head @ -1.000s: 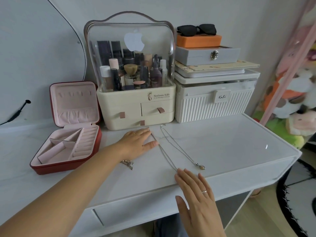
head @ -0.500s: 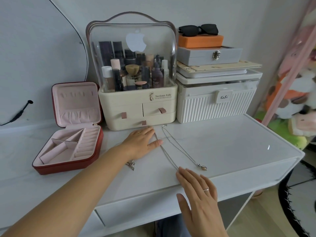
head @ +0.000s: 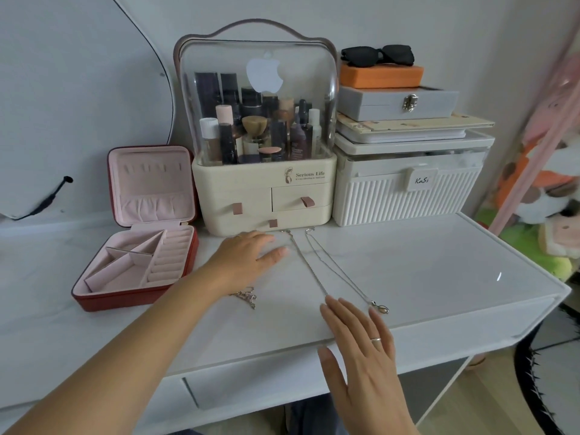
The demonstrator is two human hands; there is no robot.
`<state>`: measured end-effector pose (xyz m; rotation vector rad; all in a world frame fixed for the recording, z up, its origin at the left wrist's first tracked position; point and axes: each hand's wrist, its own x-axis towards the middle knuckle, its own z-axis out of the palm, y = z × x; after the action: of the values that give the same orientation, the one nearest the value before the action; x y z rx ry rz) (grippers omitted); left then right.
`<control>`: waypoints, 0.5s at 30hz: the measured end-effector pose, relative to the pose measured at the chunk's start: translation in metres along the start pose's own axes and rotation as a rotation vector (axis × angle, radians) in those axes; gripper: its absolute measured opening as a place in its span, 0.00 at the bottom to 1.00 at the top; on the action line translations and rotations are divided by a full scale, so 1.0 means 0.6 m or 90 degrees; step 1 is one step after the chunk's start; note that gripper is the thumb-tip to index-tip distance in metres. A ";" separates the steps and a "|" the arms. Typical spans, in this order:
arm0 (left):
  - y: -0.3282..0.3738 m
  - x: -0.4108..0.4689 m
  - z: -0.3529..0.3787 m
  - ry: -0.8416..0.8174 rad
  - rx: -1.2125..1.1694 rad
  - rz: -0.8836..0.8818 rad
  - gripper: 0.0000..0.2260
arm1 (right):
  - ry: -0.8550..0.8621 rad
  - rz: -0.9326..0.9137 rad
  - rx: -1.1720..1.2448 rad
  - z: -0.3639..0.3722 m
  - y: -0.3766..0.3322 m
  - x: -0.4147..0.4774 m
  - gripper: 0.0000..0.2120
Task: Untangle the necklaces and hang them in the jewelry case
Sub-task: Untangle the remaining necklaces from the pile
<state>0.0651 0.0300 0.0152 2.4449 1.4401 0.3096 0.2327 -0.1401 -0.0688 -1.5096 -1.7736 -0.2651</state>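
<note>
Head view, left hand: my left hand [head: 248,259] lies flat at centre frame on the tabletop [head: 423,262], fingers straight and relaxed, holding nothing.
Head view, right hand: my right hand [head: 361,350] is at lower centre, fingers spread wide, with the index tip at the near end of the plain chain [head: 306,262]. I cannot tell whether it touches.
Head view, necklaces: the plain chain and the pendant chain [head: 342,271] run side by side and look separated. A bunched necklace [head: 246,297] sits just beside my left wrist.
Head view, jewelry case: the jewelry case [head: 125,298] is open at left of frame, with lid hooks [head: 150,167] showing.
Step in hand: I judge it to be straightening the chains before hanging them.
Doing it well: I'd pin one end lightly and draw each chain straight without crossing the other. Then lift by the clasp, since thin links snag and kink easily.
</note>
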 end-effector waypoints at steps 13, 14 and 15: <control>-0.064 -0.112 0.004 0.134 -0.021 -0.013 0.03 | -0.361 0.065 0.073 0.066 -0.100 0.223 0.17; -0.062 -0.108 0.003 0.140 -0.019 -0.023 0.03 | -0.392 0.067 0.061 0.073 -0.097 0.235 0.17; -0.059 -0.104 0.002 0.142 -0.023 -0.035 0.03 | -0.418 0.065 0.047 0.079 -0.095 0.243 0.16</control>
<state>0.0066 -0.0084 -0.0006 2.3986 1.5716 0.6086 0.1620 -0.0177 0.0140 -1.7487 -2.1543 0.3913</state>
